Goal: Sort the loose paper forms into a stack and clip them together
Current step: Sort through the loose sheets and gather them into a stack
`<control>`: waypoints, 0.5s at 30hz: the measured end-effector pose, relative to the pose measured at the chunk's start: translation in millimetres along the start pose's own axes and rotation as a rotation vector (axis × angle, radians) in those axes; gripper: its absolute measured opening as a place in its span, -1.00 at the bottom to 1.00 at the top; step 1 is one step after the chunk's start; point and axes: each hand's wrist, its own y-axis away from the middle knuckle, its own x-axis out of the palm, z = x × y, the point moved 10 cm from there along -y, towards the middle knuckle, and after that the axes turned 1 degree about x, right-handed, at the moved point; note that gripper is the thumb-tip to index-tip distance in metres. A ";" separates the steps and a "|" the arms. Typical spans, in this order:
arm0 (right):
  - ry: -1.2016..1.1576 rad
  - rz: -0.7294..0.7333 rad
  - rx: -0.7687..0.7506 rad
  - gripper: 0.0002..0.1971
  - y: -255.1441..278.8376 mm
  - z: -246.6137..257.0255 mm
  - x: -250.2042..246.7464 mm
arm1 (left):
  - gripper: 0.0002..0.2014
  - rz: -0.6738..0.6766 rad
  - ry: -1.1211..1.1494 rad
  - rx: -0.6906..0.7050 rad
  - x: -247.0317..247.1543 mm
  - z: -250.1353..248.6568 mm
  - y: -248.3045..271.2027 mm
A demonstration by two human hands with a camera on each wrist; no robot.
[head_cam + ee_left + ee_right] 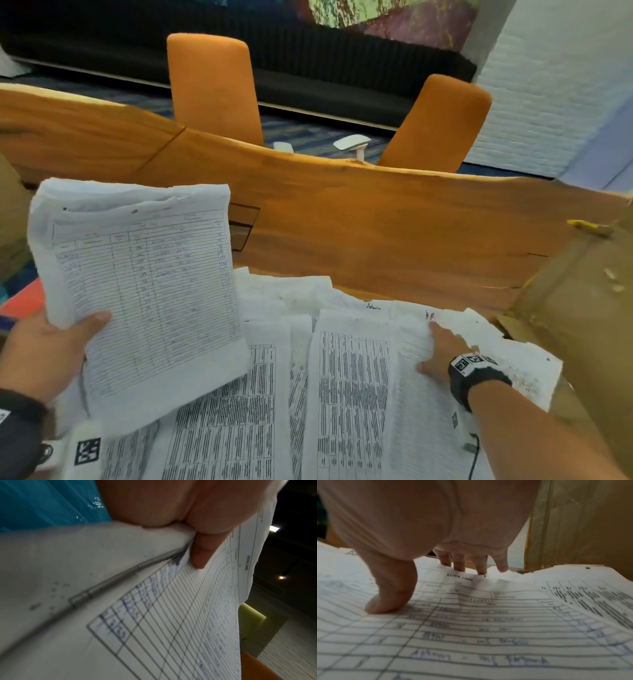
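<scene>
My left hand [75, 330] holds a thick stack of ruled stock-card forms [144, 284] up off the table, thumb on top and fingers hidden beneath. In the left wrist view the thumb [202, 553] presses the stack [171, 615] near its edge, where a thin grey strip [82, 599] runs. Loose printed forms [352, 377] lie spread and overlapping on the wooden table [376, 222]. My right hand [442, 349] rests flat on them at the right. Its thumb [388, 601] presses a stock-card sheet [471, 622] and its straight fingers [458, 563] touch that sheet's far edge.
A brown cardboard box [582, 308] stands against the papers on the right, seen close as the box [582, 527] in the right wrist view. Two orange chairs [212, 85] [442, 126] stand beyond the table's far edge. Bare wood lies behind the papers.
</scene>
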 end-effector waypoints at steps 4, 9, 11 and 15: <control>0.095 -0.183 -0.044 -0.17 3.0 5.2 -20.6 | -0.38 -0.012 0.072 -0.033 -8.7 0.3 10.4; 0.021 -0.264 -0.076 -0.42 16.5 7.0 -19.9 | -0.69 -0.046 0.025 0.123 3.6 -73.0 60.0; -0.009 -0.291 -0.072 -0.48 23.9 7.8 -17.2 | -0.73 -0.021 0.025 0.137 13.1 -89.8 72.3; 0.008 -0.320 -0.021 -0.54 33.8 11.1 -20.0 | -0.84 -0.033 0.006 0.118 14.3 -94.7 74.9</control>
